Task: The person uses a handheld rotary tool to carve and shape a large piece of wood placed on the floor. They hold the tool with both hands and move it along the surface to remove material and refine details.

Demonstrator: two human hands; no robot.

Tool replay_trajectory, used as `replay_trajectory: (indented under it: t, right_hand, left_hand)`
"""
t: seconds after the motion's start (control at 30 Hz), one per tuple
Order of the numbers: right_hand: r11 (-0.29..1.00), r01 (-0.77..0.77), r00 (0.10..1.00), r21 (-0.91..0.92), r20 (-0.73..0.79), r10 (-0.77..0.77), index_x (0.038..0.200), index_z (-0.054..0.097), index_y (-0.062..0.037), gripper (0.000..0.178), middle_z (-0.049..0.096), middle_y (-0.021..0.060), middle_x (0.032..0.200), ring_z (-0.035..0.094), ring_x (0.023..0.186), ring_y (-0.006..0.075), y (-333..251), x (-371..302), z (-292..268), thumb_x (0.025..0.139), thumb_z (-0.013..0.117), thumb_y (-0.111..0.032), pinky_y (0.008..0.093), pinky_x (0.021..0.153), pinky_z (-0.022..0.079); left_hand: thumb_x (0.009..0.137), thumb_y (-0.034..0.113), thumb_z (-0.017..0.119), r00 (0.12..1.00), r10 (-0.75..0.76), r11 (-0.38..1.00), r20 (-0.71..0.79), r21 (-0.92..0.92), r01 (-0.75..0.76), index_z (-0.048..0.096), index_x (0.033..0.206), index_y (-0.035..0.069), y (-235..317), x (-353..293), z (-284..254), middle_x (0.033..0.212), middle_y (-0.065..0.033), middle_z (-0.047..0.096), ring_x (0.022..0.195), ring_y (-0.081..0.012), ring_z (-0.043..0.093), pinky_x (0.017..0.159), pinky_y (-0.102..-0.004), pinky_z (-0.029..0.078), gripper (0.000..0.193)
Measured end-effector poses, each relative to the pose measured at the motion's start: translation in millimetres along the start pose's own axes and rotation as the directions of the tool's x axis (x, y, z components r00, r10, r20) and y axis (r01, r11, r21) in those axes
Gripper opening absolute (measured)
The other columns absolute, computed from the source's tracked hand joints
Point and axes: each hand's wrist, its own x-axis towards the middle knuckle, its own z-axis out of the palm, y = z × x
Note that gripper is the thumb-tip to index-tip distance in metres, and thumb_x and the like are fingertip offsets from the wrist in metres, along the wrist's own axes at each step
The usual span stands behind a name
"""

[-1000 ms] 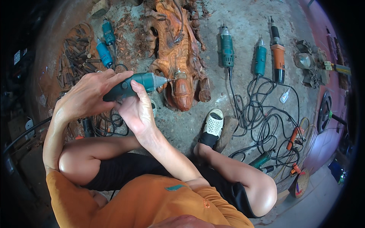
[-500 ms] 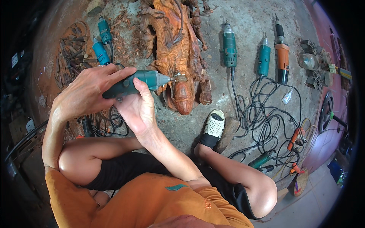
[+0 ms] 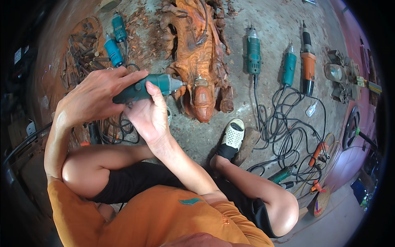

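Note:
A green die grinder (image 3: pixel 145 88) lies sideways in both hands, its grey nose and thin bit pointing right toward a carved wooden figure (image 3: pixel 187 49). The bit's tip is at the carving's edge by the rounded head end; whether it touches I cannot tell. My left hand (image 3: pixel 96 92) is wrapped over the grinder's rear body from above. From below, my right hand (image 3: pixel 148 117) supports it, thumb pressed against the casing and palm turned up. Part of the grinder is hidden by my left fingers.
Two teal die grinders (image 3: pixel 113 50) lie at left beside a round tray of small tools (image 3: pixel 84 49). More grinders (image 3: pixel 254 53), one orange (image 3: pixel 307 68), lie at right with tangled black cables (image 3: pixel 284 123). A white glue bottle (image 3: pixel 311 108) and my shoe (image 3: pixel 233 136) are nearer.
The grinder's bit has drawn slightly away from the carving's metal-looking collar. The view has shifted a little; both hands keep their hold.

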Motion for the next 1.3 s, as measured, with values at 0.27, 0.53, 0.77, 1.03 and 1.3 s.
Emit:
replay_trajectory:
  t: [0.27,0.53,0.77,1.03,1.3]
  right_hand:
    - [1.000,0.001,1.000,-0.005,-0.016,-0.001,0.131,0.054,-0.0126,0.045,0.060,0.0067,0.133,0.052,0.127,0.0239,-1.0,-1.8,0.0,0.093,0.068,-0.031,0.0484,0.114,0.036]
    - [1.000,0.007,1.000,-0.010,-0.030,-0.007,0.130,0.055,-0.0102,0.042,0.062,0.0066,0.130,0.054,0.125,0.0227,-3.6,-2.6,-1.7,0.094,0.067,-0.029,0.0453,0.114,0.037]
    - [0.999,0.003,1.000,-0.045,-0.015,-0.003,0.130,0.055,-0.0090,0.042,0.062,0.0074,0.128,0.054,0.125,0.0227,-7.6,-1.9,-0.5,0.095,0.066,-0.030,0.0458,0.113,0.038]
    - [0.998,0.029,0.999,-0.063,-0.018,-0.030,0.128,0.055,-0.0093,0.041,0.062,0.0071,0.128,0.054,0.124,0.0227,-7.6,-4.1,0.8,0.095,0.066,-0.031,0.0451,0.114,0.037]
    - [0.998,0.027,0.999,-0.055,-0.034,-0.029,0.127,0.056,-0.0097,0.040,0.063,0.0069,0.127,0.055,0.124,0.0225,-4.6,-4.5,-1.0,0.095,0.066,-0.031,0.0445,0.114,0.037]
  left_hand:
    - [0.063,0.007,0.079,1.000,-0.009,0.999,0.002,0.035,0.009,0.048,0.148,0.013,-0.2,-5.8,6.5,0.094,-0.0141,0.057,0.084,-0.0364,0.061,0.074,-0.0448,0.050,0.091]
    - [0.064,0.009,0.079,1.000,-0.022,0.999,0.009,0.040,0.021,0.047,0.148,0.011,3.3,-5.6,10.6,0.093,-0.0149,0.056,0.083,-0.0377,0.060,0.072,-0.0461,0.049,0.091]
    - [0.066,0.009,0.078,0.999,-0.032,0.998,0.004,0.054,0.032,0.045,0.149,0.009,5.6,-6.8,11.8,0.093,-0.0156,0.057,0.083,-0.0380,0.060,0.071,-0.0468,0.049,0.089]
    - [0.065,0.010,0.079,1.000,-0.012,0.998,0.009,0.059,0.012,0.044,0.150,0.009,5.5,-5.3,14.4,0.092,-0.0152,0.057,0.083,-0.0377,0.060,0.072,-0.0466,0.048,0.092]
    - [0.065,0.011,0.080,1.000,-0.014,0.998,0.025,0.063,0.013,0.044,0.150,0.008,4.7,-6.2,14.9,0.093,-0.0157,0.057,0.082,-0.0378,0.060,0.072,-0.0464,0.048,0.092]
